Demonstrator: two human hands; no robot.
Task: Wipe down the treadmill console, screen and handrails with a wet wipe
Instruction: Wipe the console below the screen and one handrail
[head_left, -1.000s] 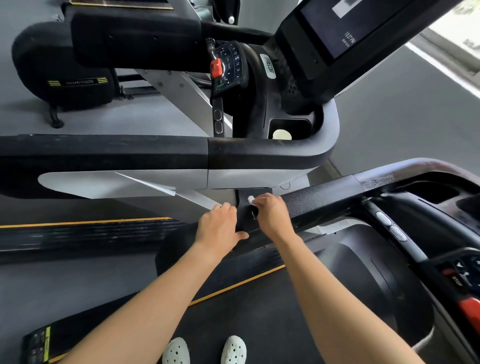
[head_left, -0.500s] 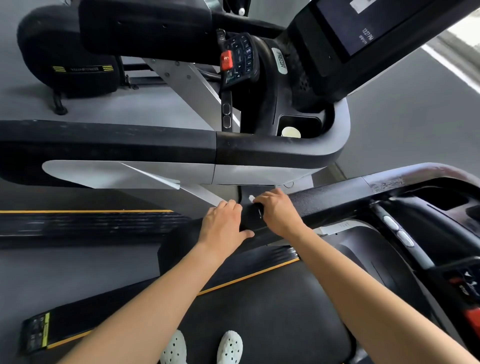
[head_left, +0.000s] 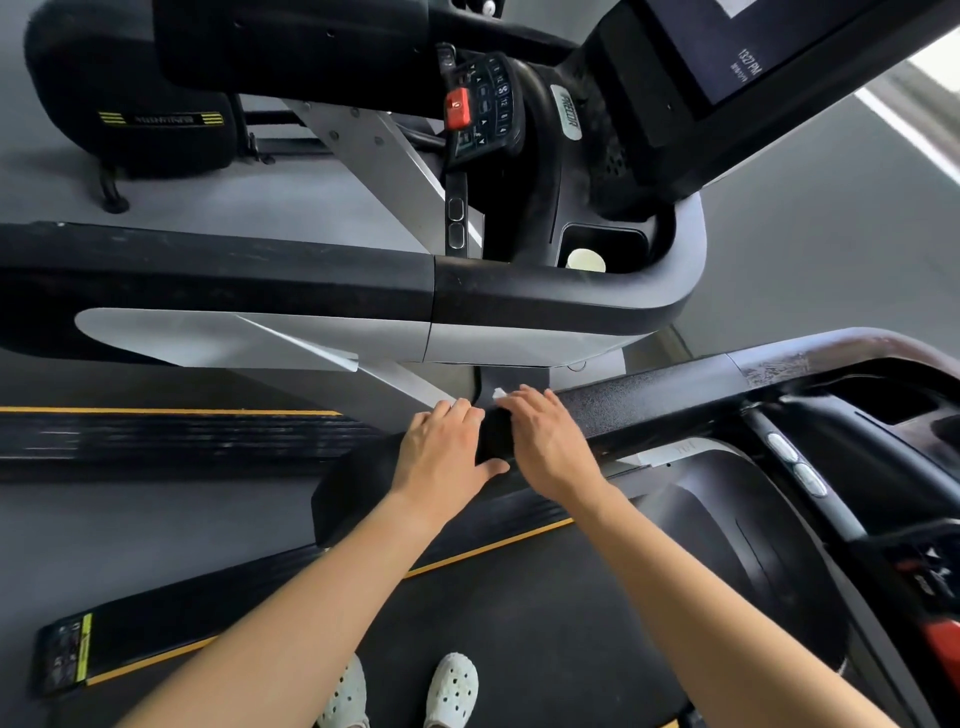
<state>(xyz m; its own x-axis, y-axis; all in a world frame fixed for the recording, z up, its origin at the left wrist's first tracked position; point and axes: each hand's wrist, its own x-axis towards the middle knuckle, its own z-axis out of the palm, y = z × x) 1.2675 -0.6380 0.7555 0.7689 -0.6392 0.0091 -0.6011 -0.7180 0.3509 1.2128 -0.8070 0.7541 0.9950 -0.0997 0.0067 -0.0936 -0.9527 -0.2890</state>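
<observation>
The fingers (head_left: 524, 402) of the right hand (head_left: 548, 447) lie across the black handrail (head_left: 654, 402), and under their tips shows a small white corner of the wet wipe (head_left: 500, 393). They are blurred, so I cannot tell if they curl around the wipe or only press it. Just beside, the left hand (head_left: 444, 454) grips the same handrail, with fingers bent over its far edge and the thumb on the near side. Below are the treadmill belt (head_left: 519, 623) and two white shoes (head_left: 451, 691). Beyond stands a neighbouring machine with a red button (head_left: 457, 109).
</observation>
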